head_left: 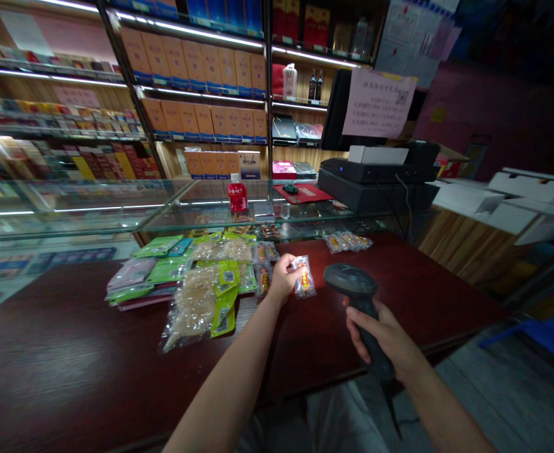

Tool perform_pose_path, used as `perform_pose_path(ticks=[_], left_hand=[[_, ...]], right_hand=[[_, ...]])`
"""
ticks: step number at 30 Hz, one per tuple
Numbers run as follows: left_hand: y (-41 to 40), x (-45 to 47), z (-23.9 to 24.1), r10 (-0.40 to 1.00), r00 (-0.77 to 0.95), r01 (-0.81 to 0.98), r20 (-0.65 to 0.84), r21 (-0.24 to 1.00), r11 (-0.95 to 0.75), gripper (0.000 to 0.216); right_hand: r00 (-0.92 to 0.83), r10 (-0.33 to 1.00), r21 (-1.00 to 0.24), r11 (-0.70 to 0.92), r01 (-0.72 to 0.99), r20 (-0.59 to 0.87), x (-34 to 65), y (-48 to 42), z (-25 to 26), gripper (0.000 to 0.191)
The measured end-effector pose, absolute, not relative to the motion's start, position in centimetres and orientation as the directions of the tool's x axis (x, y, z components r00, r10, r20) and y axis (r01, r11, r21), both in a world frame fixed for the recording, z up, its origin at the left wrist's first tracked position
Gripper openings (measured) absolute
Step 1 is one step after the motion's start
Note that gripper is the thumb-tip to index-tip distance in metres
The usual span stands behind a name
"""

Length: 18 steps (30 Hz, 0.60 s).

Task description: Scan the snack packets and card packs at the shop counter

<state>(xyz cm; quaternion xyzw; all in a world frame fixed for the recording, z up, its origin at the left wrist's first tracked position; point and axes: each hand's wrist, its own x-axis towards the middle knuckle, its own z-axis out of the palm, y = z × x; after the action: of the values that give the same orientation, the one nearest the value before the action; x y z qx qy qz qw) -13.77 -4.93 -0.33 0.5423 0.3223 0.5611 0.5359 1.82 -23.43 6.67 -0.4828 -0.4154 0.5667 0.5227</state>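
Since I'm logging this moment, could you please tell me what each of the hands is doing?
Left hand: closed, holding a small clear packet.
Right hand: closed around the handle of a barcode scanner.

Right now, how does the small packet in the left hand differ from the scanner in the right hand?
The scanner is dark; the small packet is shiny, with red and yellow print. The scanner is much larger than the packet. The scanner is gripped around its handle by the right hand, while the packet is pinched near one edge by the left hand. Both are held.
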Motion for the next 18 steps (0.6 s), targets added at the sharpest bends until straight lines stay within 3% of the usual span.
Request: perform_pose_path(ticks=[8,18], left_hand=[[-4.5,-13.8,-0.7,0.951,0.154,-0.175,0.269,0.954,-0.242,0.03],[-4.8,-13.8,-0.5,0.959,0.158,-0.335,0.236,0.926,-0.173,0.041]], right_hand=[[0.0,0.993,-0.971,-0.118,-0.206,-0.121,1.6,-23.2,6.9,0.044],[0.002,0.992,-0.965,-0.12,-0.233,-0.124,1.1,-22.3,7.1,0.043]])
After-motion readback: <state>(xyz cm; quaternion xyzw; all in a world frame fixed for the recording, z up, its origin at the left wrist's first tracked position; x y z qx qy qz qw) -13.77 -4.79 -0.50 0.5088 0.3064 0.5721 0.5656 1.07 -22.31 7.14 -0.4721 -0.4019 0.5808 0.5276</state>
